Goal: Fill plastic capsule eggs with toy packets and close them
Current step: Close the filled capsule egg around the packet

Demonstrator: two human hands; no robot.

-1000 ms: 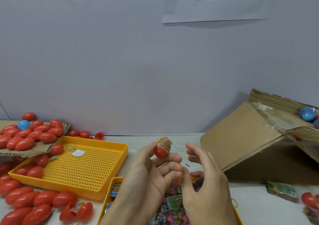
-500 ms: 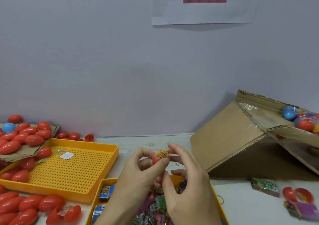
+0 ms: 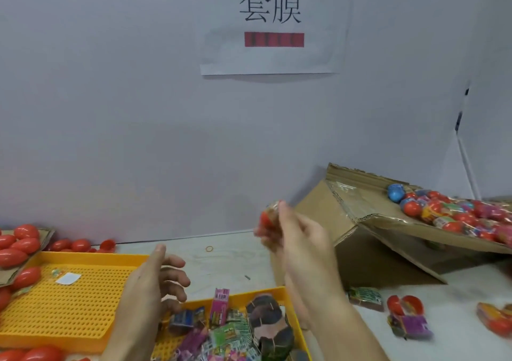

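The right hand (image 3: 299, 238) is raised above the table (image 3: 227, 263), fingers curled around a red egg (image 3: 267, 216) wrapped in a printed film; the egg is blurred and its details cannot be read. The left hand (image 3: 155, 285) hovers lower, over the gap between two yellow trays, with fingers loosely curled and holding nothing.

The near tray (image 3: 293, 302), at bottom centre, contains a heap of coloured toy packets (image 3: 224, 330). The far tray (image 3: 83, 258), to the left, has a perforated floor and holds a small white slip (image 3: 68, 279) and a few red eggs at its left edge. A pile of red eggs (image 3: 19, 243) lies on cardboard at far left.

To the right, a tilted cardboard box (image 3: 346, 222) carries wrapped eggs (image 3: 457, 216) on its upper flap. In front of the box, an open red egg (image 3: 404, 304) and loose packets lie on the table. A rubber band (image 3: 209, 248) lies near the wall. A paper sign (image 3: 270, 22) hangs on the wall.
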